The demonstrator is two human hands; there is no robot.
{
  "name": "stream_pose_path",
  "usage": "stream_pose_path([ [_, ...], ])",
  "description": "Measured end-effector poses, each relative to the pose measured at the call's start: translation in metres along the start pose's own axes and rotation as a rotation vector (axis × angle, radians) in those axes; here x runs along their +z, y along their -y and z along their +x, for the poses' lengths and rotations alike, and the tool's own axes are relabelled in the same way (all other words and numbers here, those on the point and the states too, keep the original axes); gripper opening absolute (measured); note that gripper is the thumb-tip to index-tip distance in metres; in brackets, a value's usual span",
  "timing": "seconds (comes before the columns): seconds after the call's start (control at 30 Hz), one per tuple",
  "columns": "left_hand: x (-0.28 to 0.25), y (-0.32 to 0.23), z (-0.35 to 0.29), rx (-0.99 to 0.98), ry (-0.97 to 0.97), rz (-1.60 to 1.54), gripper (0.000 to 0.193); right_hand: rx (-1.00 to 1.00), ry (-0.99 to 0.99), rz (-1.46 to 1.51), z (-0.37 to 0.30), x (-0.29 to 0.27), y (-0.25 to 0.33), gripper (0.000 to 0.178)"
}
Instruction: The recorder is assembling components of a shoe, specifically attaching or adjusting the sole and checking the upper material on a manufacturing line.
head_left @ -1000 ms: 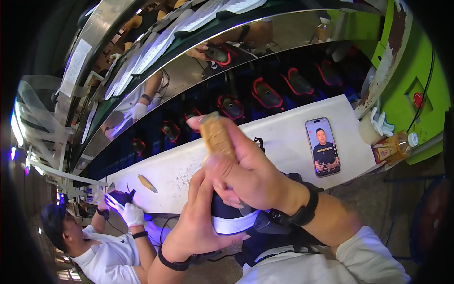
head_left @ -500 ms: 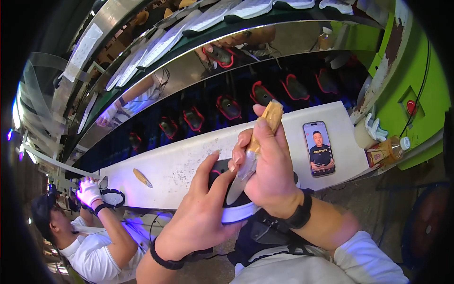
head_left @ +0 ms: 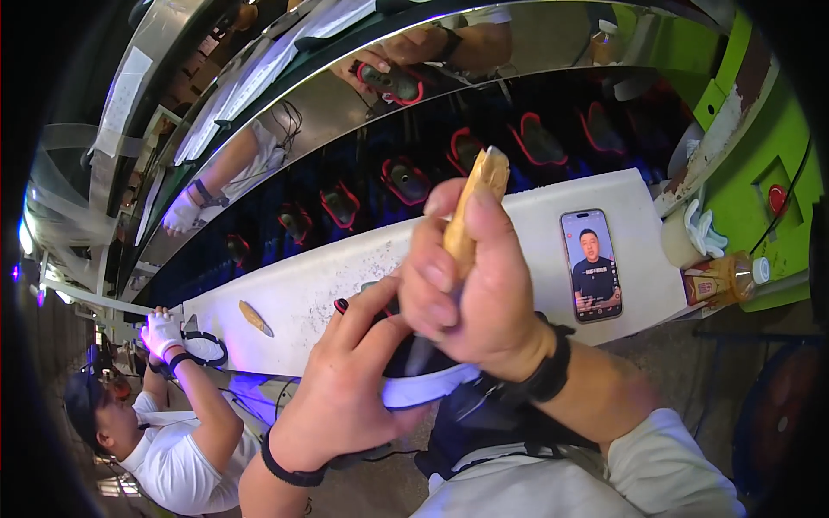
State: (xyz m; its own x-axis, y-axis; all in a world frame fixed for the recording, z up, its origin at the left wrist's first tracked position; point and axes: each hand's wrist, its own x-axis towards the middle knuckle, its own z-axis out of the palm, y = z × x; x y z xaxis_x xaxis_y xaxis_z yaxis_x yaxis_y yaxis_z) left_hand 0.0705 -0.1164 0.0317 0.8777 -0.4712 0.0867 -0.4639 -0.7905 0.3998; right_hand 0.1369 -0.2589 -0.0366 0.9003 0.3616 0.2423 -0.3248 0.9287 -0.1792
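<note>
In the middle of the frame, the right hand [head_left: 479, 298] had its fingers closed tightly round a tan-wrapped tool [head_left: 477, 211], the handle's end pointing up and the blurred blade reaching down toward a dark shoe with a white sole [head_left: 423, 388]. The shoe sat at lower centre, partly hidden by both hands, over the near edge of the white desk [head_left: 289, 302]. The left hand [head_left: 341, 375] gripped it from the left, fingers across its top and thumb below the sole. A second tan-handled tool [head_left: 254, 318] lay toward the desk's left end, and a lit phone [head_left: 592, 266] lay right of centre. A row of dark, red-edged pieces [head_left: 406, 180] stood behind the desk. At lower left, a co-worker [head_left: 173, 457] in white gloves held another shoe [head_left: 205, 349]. A bottle [head_left: 732, 278] showed at the right.
</note>
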Motion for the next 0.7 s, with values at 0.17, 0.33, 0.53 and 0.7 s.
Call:
stream_pose_path([
  [0.17, 0.005, 0.016, -0.002, 0.035, 0.035, -0.082, 0.07, 0.396, 0.351, -0.657, 0.013, 0.007, 0.042, 0.028],
  [0.33, 0.005, 0.015, -0.008, -0.013, -0.003, -0.075, 0.071, 0.034, -0.05, -0.112, 0.01, -0.007, 0.033, 0.037],
  [0.53, 0.006, 0.027, -0.014, -0.014, 0.036, -0.122, 0.073, 0.23, 0.025, -0.481, -0.021, -0.036, 0.038, 0.034],
  [0.7, 0.009, 0.053, -0.041, -0.037, -0.014, -0.16, 0.074, 0.078, -0.353, -1.342, -0.027, -0.046, 0.147, 0.033],
])
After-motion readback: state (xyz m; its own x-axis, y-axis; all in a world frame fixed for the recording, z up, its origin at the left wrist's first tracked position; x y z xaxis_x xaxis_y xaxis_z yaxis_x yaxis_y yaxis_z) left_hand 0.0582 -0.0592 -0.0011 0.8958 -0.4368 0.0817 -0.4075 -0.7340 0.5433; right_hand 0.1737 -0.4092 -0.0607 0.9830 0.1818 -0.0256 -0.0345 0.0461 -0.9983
